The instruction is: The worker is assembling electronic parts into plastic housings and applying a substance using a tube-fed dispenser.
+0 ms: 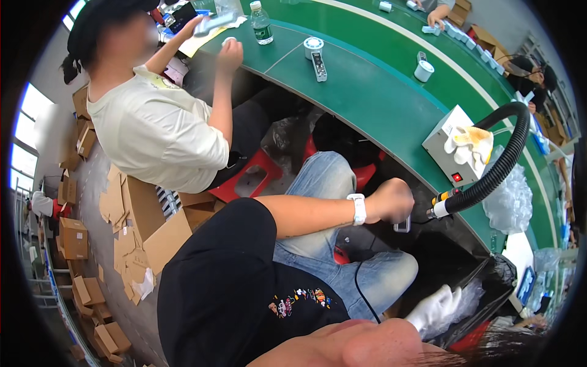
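My left hand (391, 200), bare and with a white watch (356, 209) at the wrist, is closed above my bent knees and slightly blurred. From under its fingers shows the end of a small grey device (402, 226); the rest is hidden. Just right of it is the nozzle (439, 210) of a black corrugated hose (521, 144). My right hand (435, 311), in a white glove, is low on the right with its fingers stretched out. Clear plastic film (469, 301) lies against those fingers, beside a black bag (498, 293).
The green table (367, 101) curves across, carrying a white box (449, 150) with a glove on top, a plastic bottle (261, 24), two devices with round white heads (313, 46) and clear bags (509, 196). A co-worker (159, 122) sits at left near cardboard boxes (143, 208).
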Demonstrator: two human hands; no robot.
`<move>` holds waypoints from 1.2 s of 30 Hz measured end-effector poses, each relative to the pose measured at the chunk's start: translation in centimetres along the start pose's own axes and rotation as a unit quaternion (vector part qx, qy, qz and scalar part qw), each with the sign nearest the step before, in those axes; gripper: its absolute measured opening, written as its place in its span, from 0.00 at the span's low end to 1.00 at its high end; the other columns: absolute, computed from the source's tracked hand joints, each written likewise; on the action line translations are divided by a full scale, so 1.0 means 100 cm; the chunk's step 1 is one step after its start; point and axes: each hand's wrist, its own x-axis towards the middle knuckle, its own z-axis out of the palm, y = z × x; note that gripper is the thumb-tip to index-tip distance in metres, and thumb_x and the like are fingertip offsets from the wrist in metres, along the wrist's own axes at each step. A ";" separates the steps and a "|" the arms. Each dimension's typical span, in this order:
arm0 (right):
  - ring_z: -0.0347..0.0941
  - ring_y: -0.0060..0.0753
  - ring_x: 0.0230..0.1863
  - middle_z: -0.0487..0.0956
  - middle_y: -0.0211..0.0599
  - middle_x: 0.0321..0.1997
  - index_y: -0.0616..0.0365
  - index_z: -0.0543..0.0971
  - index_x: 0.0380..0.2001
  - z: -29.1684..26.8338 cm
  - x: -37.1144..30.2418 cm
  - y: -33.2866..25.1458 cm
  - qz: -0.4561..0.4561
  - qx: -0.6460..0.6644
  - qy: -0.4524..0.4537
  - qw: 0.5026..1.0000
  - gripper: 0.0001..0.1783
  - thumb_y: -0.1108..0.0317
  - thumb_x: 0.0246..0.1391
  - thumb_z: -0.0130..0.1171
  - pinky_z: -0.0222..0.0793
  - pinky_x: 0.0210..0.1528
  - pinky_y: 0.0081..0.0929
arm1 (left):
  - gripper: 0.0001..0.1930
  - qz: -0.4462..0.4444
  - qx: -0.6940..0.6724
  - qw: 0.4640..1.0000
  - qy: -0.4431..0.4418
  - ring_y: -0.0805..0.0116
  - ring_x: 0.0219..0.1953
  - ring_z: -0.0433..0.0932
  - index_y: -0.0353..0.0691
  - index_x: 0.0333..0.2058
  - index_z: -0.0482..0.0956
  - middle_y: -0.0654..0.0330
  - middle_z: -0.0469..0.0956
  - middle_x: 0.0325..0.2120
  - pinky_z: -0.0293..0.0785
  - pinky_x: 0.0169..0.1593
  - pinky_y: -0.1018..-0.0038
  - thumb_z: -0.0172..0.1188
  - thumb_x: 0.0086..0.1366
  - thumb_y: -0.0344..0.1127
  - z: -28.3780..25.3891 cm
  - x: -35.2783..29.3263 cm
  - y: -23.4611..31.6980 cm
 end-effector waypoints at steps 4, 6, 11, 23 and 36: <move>0.69 0.44 0.67 0.70 0.46 0.70 0.61 0.66 0.70 0.084 -0.013 -0.052 0.201 0.222 -0.135 0.944 0.39 0.82 0.56 0.65 0.70 0.67 0.41 | 0.19 -0.006 -0.212 0.976 0.045 0.60 0.51 0.83 0.48 0.55 0.66 0.59 0.79 0.42 0.81 0.56 0.53 0.65 0.72 0.33 -0.001 0.004 0.021; 0.65 0.47 0.72 0.67 0.48 0.73 0.61 0.61 0.73 0.127 -0.004 -0.097 0.260 0.375 -0.242 0.856 0.42 0.81 0.56 0.65 0.64 0.72 0.43 | 0.15 0.011 -0.249 0.967 0.044 0.58 0.51 0.83 0.48 0.52 0.69 0.59 0.80 0.41 0.81 0.57 0.53 0.64 0.72 0.33 -0.009 -0.003 0.029; 0.72 0.42 0.65 0.73 0.47 0.67 0.62 0.64 0.70 0.211 0.007 -0.119 0.087 0.336 -0.285 0.893 0.38 0.73 0.59 0.68 0.69 0.69 0.41 | 0.13 -0.014 -0.187 0.977 0.106 0.64 0.46 0.82 0.45 0.51 0.72 0.59 0.80 0.42 0.80 0.53 0.64 0.64 0.73 0.36 -0.026 -0.032 0.019; 0.78 0.30 0.35 0.79 0.38 0.41 0.58 0.62 0.70 0.119 0.010 -0.080 0.281 0.435 -0.339 0.785 0.31 0.72 0.66 0.58 0.81 0.42 0.30 | 0.18 0.454 0.528 0.634 0.336 0.51 0.52 0.79 0.35 0.50 0.78 0.48 0.79 0.49 0.73 0.58 0.62 0.67 0.65 0.36 -0.107 -0.020 0.183; 0.75 0.24 0.36 0.76 0.39 0.51 0.54 0.63 0.74 0.145 0.026 -0.102 0.213 0.372 -0.340 0.837 0.39 0.75 0.61 0.61 0.76 0.36 0.23 | 0.39 0.362 0.554 0.659 0.357 0.44 0.53 0.83 0.39 0.67 0.59 0.42 0.79 0.54 0.81 0.56 0.59 0.70 0.62 0.38 -0.205 0.059 0.276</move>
